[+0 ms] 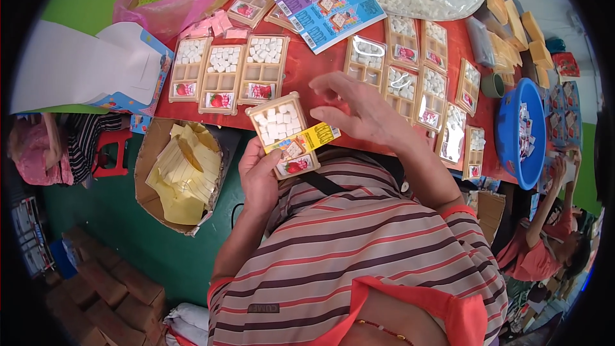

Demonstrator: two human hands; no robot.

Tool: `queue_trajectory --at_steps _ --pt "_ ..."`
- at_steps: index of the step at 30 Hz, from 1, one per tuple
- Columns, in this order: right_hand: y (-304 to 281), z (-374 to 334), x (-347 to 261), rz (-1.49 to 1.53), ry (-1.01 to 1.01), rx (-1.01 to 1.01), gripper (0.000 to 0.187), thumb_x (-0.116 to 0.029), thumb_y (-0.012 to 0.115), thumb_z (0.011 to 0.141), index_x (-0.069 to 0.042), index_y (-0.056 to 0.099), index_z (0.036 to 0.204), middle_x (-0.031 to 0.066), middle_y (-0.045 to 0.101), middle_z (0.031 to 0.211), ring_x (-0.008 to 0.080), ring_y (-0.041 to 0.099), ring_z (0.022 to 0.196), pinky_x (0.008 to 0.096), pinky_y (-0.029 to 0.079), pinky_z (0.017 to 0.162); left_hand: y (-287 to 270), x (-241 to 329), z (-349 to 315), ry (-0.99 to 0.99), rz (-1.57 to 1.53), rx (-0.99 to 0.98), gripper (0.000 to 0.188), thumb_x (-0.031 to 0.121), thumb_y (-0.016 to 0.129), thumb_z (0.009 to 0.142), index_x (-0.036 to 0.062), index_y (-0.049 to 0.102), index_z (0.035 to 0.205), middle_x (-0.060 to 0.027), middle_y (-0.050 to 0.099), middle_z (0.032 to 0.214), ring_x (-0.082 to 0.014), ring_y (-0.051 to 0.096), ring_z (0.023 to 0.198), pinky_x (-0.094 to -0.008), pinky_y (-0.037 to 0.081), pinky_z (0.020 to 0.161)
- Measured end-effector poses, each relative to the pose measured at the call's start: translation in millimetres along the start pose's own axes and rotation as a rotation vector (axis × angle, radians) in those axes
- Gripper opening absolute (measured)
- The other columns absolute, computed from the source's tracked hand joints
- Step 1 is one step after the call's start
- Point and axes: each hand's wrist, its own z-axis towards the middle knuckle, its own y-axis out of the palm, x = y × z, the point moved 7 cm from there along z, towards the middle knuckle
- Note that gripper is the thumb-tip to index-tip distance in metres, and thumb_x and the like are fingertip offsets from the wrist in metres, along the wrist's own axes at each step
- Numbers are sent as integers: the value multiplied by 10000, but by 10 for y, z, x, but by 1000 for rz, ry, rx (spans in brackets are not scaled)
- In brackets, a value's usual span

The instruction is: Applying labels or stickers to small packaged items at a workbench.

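A tan compartment tray [271,103] is held at its lower left by the left hand [259,176], thumb over the front, just off the near edge of a red bench [307,74]. White cubes [278,123] are contained in its upper part, and a strawberry-printed packet [296,165] in its lower part. A yellow label [315,136] is laid across the middle, its end projecting past the tray's right side. The right hand [368,112] is held near that end, empty-looking, fingers curved and spread from the thumb; whether the label is touched cannot be told. Similar filled trays [223,81] are set out at left and right on the bench. Coloured printed sheets [333,3] are placed beyond, and small packets are gathered in a blue basin [508,131] at far right.
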Motion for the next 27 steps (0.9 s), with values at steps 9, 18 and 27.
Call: queue_trajectory --at_steps 9,18,27 --pt "298 -269 264 322 87 -121 130 -124 586 902 -5 550 939 86 564 829 210 568 773 334 432 706 63 91 37 -104 -219 -89 335 -5 558 813 -37 543 1146 -163 621 1156 -237 608 1063 -385 438 988" --pt "575 -333 -160 32 -358 -68 38 -116 581 882 -94 551 881 58 540 888 228 542 866 370 368 857 207 -199 123 -239 -215 -466 210 215 581 872 33 535 778 -114 572 828 -207 537 793 -309 453 749" --pt "499 -453 -288 7 -484 59 99 -86 639 834 -70 558 888 61 511 942 233 512 903 380 360 857 455 -31 140 -25 -216 -653 225 248 576 896 58 562 776 -89 538 825 -208 522 812 -312 439 744"
